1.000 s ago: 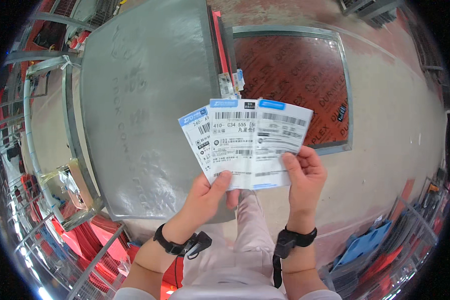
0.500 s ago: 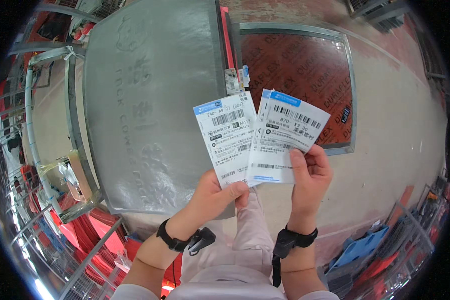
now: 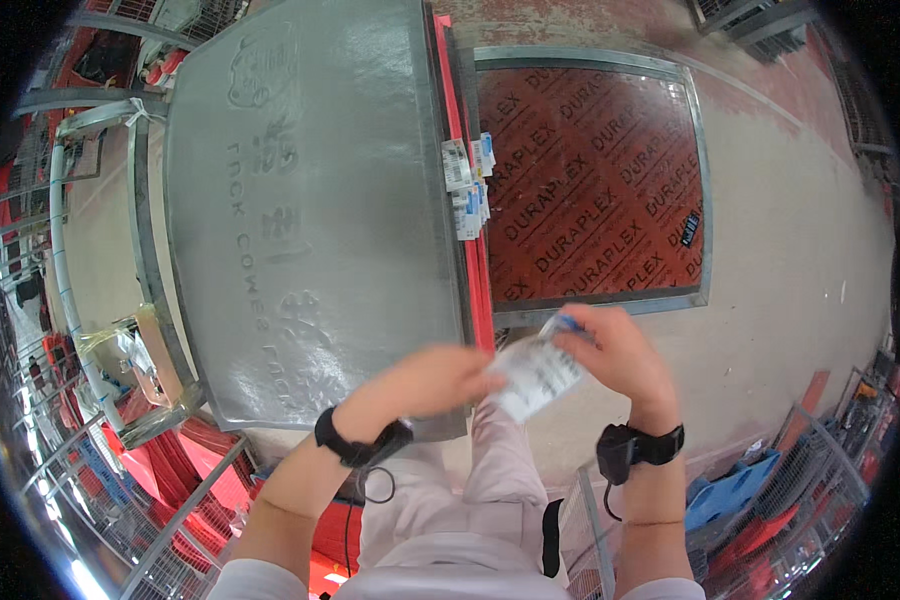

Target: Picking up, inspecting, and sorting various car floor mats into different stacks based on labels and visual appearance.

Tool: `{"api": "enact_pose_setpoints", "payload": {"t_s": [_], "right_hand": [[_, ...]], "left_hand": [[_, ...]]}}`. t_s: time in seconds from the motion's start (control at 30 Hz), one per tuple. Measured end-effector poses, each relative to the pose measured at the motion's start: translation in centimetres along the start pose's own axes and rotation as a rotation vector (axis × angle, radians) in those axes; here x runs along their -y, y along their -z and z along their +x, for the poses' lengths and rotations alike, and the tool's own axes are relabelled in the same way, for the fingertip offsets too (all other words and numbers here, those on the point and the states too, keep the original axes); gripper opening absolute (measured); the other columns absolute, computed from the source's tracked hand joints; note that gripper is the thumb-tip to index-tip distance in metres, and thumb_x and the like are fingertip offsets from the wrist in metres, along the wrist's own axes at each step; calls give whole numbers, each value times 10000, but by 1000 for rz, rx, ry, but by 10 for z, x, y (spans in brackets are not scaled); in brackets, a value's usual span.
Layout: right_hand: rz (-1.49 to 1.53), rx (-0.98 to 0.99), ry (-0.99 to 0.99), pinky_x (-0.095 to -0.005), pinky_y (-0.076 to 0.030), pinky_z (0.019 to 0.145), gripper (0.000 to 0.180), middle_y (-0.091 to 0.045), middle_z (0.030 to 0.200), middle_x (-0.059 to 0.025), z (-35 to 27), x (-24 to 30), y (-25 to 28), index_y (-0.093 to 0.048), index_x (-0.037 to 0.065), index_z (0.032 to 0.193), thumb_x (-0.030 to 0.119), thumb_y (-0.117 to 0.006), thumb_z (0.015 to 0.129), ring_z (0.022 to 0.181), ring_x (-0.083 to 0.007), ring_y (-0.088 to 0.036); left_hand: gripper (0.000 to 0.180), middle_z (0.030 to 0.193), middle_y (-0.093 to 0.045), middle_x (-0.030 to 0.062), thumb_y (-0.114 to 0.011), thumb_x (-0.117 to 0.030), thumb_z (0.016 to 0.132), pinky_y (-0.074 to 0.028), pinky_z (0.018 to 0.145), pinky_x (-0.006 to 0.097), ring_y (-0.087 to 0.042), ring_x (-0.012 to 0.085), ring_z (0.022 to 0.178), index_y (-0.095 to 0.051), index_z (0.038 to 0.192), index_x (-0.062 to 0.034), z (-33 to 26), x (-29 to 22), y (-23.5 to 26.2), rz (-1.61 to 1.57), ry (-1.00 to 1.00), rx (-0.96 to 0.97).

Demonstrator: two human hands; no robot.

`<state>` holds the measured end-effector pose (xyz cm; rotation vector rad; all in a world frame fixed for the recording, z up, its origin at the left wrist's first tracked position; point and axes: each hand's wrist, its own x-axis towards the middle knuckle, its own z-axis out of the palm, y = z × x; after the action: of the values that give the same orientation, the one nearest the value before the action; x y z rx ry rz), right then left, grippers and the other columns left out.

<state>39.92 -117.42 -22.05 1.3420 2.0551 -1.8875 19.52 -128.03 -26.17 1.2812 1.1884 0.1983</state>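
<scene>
White shipping labels (image 3: 538,378) with blue and black print are held low in front of my legs, tilted and smeared by motion. My right hand (image 3: 615,355) is closed on their upper right corner, thumb against fingers. At their left edge my left hand (image 3: 435,380) has its fingertips together on the paper; it is blurred too. How many labels are in the stack cannot be made out. Both wrists wear black bands with small dark devices.
A grey sheet-covered table (image 3: 340,200) with embossed lettering fills the left. More labels (image 3: 467,190) hang at its red edge strip (image 3: 479,300). Beside it is a metal-framed red-brown board (image 3: 590,190). Wire cages (image 3: 185,520) and a blue bin (image 3: 735,490) stand near.
The labels, fanned out upright between both hands before, are now lower and brought together. My right hand has turned over their top corner; both hands are moving.
</scene>
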Motion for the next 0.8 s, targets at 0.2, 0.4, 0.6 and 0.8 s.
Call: {"api": "enact_pose_setpoints", "payload": {"t_s": [0.2, 0.4, 0.6, 0.8], "right_hand": [[84, -268, -55, -353, -432, 643, 156, -585, 812, -185, -7, -37, -29, -523, -1, 913, 109, -519, 803, 747, -309, -570], [236, -126, -159, -315, -442, 647, 208, -590, 805, -172, -15, -74, -51, -518, -7, 965, 114, -513, 796, 732, -254, -577], [425, -76, -200, -295, -448, 659, 219, -597, 786, -147, -16, -76, -74, -519, -6, 974, 92, -479, 783, 727, -181, -575], [450, -13, -221, -203, -393, 467, 149, -547, 761, 10, -8, -74, -67, -534, 24, 927, 57, -438, 818, 611, -37, -477]], "left_hand": [[310, 1298, -300, 198, -566, -17, 691, -405, 855, 390, -408, 384, 1097, -555, 998, -60, 64, 29, 35, 639, 47, -1145], [335, 1295, -278, 259, -534, -26, 707, -404, 881, 402, -394, 345, 1151, -494, 1037, -69, 34, 29, 49, 449, 283, -926], [275, 1298, -270, 243, -572, -51, 673, -410, 865, 422, -359, 406, 1148, -475, 929, -71, 59, 39, 35, 590, 386, -962], [673, 1215, -392, 235, -431, 58, 686, -448, 799, 378, -470, 364, 1044, -315, 1302, -186, 31, 24, 50, 390, 254, -871]]}}
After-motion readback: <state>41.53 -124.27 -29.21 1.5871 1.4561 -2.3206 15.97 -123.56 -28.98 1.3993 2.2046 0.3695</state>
